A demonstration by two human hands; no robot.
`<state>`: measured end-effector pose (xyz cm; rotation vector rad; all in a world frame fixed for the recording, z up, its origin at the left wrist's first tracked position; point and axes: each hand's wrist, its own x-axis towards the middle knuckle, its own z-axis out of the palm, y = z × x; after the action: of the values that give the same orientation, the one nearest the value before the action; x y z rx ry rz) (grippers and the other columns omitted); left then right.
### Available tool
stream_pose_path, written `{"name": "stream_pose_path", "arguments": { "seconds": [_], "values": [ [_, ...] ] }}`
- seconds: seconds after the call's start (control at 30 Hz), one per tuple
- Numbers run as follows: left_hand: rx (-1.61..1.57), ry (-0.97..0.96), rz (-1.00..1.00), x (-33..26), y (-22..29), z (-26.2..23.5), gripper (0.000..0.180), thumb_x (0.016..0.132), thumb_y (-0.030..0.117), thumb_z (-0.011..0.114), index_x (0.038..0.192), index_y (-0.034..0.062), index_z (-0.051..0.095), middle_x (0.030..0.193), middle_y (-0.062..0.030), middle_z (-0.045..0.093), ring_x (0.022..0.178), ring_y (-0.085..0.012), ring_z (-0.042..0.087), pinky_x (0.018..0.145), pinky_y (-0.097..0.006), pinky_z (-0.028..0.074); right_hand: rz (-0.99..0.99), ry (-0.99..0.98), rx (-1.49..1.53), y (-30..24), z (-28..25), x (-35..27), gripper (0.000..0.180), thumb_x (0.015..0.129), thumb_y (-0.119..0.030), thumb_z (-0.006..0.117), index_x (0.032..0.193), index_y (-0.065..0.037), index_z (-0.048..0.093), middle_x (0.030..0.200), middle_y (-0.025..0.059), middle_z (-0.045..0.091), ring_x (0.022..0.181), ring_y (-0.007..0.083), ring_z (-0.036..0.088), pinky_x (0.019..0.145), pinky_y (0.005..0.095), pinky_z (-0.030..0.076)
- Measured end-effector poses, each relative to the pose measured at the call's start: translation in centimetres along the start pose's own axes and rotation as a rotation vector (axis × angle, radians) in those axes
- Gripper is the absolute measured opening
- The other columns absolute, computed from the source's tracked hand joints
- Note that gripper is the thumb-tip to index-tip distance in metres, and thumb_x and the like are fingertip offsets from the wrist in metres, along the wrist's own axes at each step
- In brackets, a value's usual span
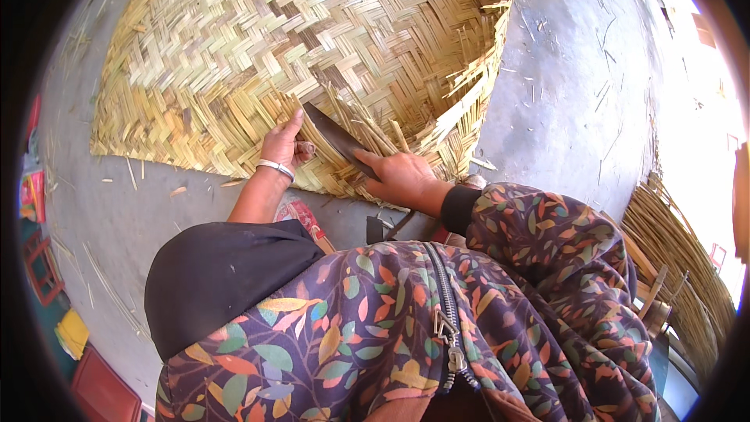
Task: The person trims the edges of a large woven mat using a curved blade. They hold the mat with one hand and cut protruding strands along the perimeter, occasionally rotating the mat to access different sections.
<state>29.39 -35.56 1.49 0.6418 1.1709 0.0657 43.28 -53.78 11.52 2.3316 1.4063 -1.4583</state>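
We kneel over a large woven bamboo mat [312,47] that lies on the grey concrete floor [562,94], its near edge ragged with loose strip ends. Our left hand [283,144] presses on that near edge, thumb raised, fingers curled down into the weave; its grip is closed on the strips there, with a silver bangle [275,166] around the wrist. Our right hand [398,176] lies just beside it, its grip clamped on a dark flat blade [336,137], the forefinger stretched along the blade's back. The blade slants up and to the left, its tip touching the mat between the two hands, among the upright strip ends. Thin bamboo slivers are scattered over the floor to the right of the mat. A bundle of long bamboo strips [680,266] lies well apart at the right rim. Our flowered jacket sleeve [547,234] and a black sleeve [219,273] fill the lower part of the view.
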Motion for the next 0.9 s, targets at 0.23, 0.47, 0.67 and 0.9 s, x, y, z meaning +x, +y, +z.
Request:
{"name": "stream_pose_path", "arguments": {
  "seconds": [0.23,0.47,0.67,0.9],
  "values": [
    [-0.027,-0.121,-0.248,-1.9,-0.2,-0.3,0.019,0.087,0.033,0.074,0.083,0.0185,0.062,0.064,0.0057,0.061,0.036,-0.0045,0.040,0.035,-0.022,0.031,-0.063,0.173,-0.035,0.0,2.1,2.6,0.064,0.081,-0.037,0.060,0.142,-0.022,0.045,0.079,0.0184,0.068,0.073,0.0359,0.067,0.066,0.0476,0.053],
    [-0.049,-0.084,-0.391,-2.2,-0.6,0.2,0.021,0.086,0.029,0.075,0.081,0.0155,0.060,0.062,0.0038,0.053,0.038,-0.0066,0.035,0.036,-0.022,0.026,-0.088,0.162,-0.051,0.4,1.7,2.7,0.066,0.081,-0.038,0.062,0.143,-0.022,0.044,0.076,0.0170,0.068,0.071,0.0353,0.068,0.065,0.0475,0.053],
    [-0.034,0.207,-0.150,0.8,-0.2,2.5,0.024,0.086,0.029,0.075,0.082,0.0137,0.057,0.061,0.0033,0.051,0.039,-0.0066,0.039,0.037,-0.023,0.032,-0.093,0.157,-0.130,0.2,1.3,2.8,0.061,0.083,-0.036,0.060,0.140,-0.021,0.045,0.074,0.0155,0.068,0.069,0.0339,0.068,0.061,0.0471,0.053],
    [-0.020,0.323,-0.105,1.1,-0.9,2.9,0.023,0.086,0.030,0.075,0.082,0.0148,0.057,0.061,0.0042,0.047,0.040,-0.0078,0.039,0.038,-0.025,0.034,-0.112,0.166,-0.223,-0.1,1.2,2.5,0.059,0.084,-0.033,0.057,0.140,-0.019,0.045,0.072,0.0140,0.068,0.067,0.0325,0.068,0.058,0.0462,0.053]
  ]
}}
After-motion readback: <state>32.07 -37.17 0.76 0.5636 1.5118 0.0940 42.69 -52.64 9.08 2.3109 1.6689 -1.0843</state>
